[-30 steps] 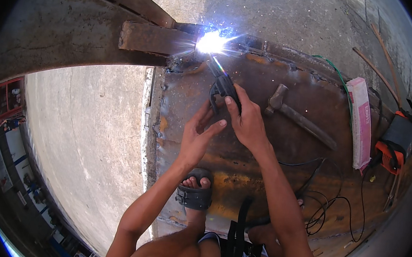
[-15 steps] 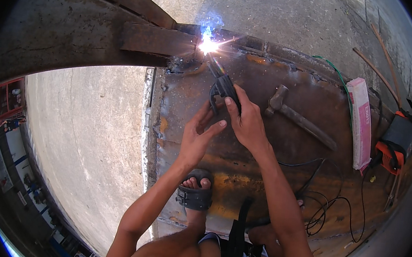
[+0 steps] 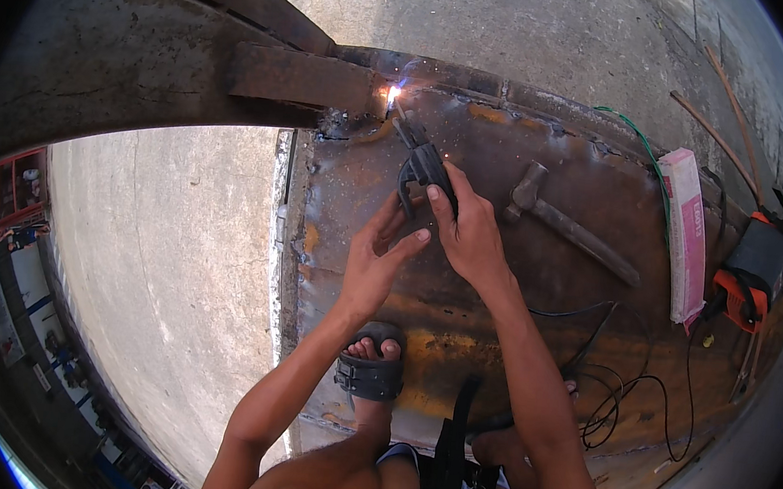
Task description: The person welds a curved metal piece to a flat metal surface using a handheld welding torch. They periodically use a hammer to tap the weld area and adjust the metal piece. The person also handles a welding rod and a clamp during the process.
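My right hand (image 3: 472, 238) is closed around a black welding electrode holder (image 3: 429, 165), its thumb lying along the handle. The holder tilts up and left, with a short electrode at its jaws. A small bright glow (image 3: 394, 93) burns at the electrode's tip, where a rusty steel bar (image 3: 304, 78) meets the brown steel plate (image 3: 484, 169). My left hand (image 3: 371, 261) is beside the holder's lever, thumb apart from the fingers. Its fingertips are close to the holder; whether they touch it I cannot tell.
A hammer (image 3: 580, 239) lies on the plate, right of my hands. Farther right are a pink-and-white carton (image 3: 686, 237) and an orange-and-black machine (image 3: 752, 270). Black cable (image 3: 623, 389) coils near my right forearm. My sandalled foot (image 3: 370, 370) stands on the plate. A large steel beam (image 3: 137, 50) rises at left.
The large white-blue arc flare has shrunk to a small orange-violet glow, with less smoke and fewer rays. My hands and the electrode holder have hardly moved.
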### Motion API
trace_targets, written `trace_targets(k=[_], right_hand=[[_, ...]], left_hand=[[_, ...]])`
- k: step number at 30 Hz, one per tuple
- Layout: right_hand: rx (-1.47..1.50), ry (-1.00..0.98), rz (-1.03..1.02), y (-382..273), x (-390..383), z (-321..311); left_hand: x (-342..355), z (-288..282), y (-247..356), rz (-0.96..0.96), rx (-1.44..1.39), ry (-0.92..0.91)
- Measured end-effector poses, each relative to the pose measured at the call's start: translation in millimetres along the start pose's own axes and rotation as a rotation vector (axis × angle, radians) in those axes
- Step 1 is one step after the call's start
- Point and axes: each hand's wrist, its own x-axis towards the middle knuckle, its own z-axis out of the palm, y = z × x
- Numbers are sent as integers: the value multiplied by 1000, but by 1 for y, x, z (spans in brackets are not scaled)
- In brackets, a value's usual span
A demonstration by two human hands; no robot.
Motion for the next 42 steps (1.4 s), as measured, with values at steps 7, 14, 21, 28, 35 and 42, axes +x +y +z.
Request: trace_targets(k=[7, 14, 21, 28, 35, 42], right_hand=[[-16, 11, -18, 3, 0, 0], [-36, 35, -46, 5, 0, 3], [-16, 3, -7, 2, 0, 1], [-14, 21, -30, 5, 0, 3], [-15, 26, -43, 9, 1, 5], [0, 9, -19, 4, 1, 3]], left_hand=[[0, 1, 1, -3, -16, -7], [0, 1, 1, -7, -14, 11], [0, 0, 1, -4, 15, 2], [0, 2, 3, -3, -6, -2], [2, -1, -4, -15, 3, 34], [1, 1, 1, 1, -23, 14]])
